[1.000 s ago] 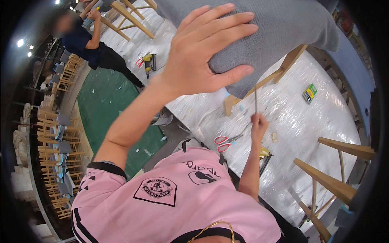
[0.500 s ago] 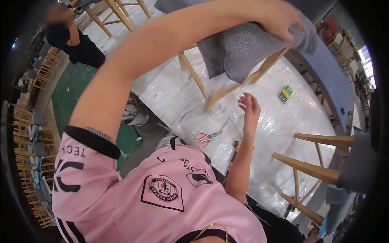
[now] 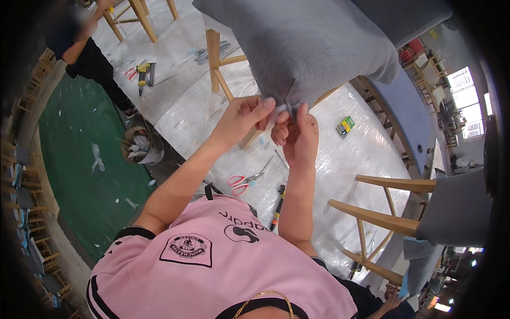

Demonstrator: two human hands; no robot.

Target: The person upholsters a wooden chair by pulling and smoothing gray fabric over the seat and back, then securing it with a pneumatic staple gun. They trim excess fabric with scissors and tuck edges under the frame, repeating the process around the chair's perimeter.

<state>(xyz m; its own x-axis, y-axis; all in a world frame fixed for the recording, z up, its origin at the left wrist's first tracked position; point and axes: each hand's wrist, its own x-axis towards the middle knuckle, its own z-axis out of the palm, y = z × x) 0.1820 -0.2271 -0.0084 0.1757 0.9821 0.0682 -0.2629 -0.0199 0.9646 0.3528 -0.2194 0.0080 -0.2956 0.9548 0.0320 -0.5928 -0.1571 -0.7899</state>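
Note:
A grey upholstered chair seat (image 3: 313,48) on pale wooden legs (image 3: 215,58) stands on a plastic-covered table (image 3: 329,159). My left hand (image 3: 245,117) and my right hand (image 3: 297,133) meet at its lower front corner. Both pinch the grey fabric edge there, fingers closed on a small fold of cloth. I cannot tell whether either hand also holds a tool. Red-handled scissors (image 3: 241,182) lie on the table just below my forearms.
A small green and yellow box (image 3: 345,126) lies to the right. A screwdriver (image 3: 277,204) lies near the table edge. Another grey chair (image 3: 425,212) stands at the right. A person in dark clothes (image 3: 90,48) works at the far left, next to a bucket (image 3: 141,146) on the green floor.
My left arm has come down from the top of the seat to its lower corner. My right hand has risen to meet it, and both now pinch the fabric.

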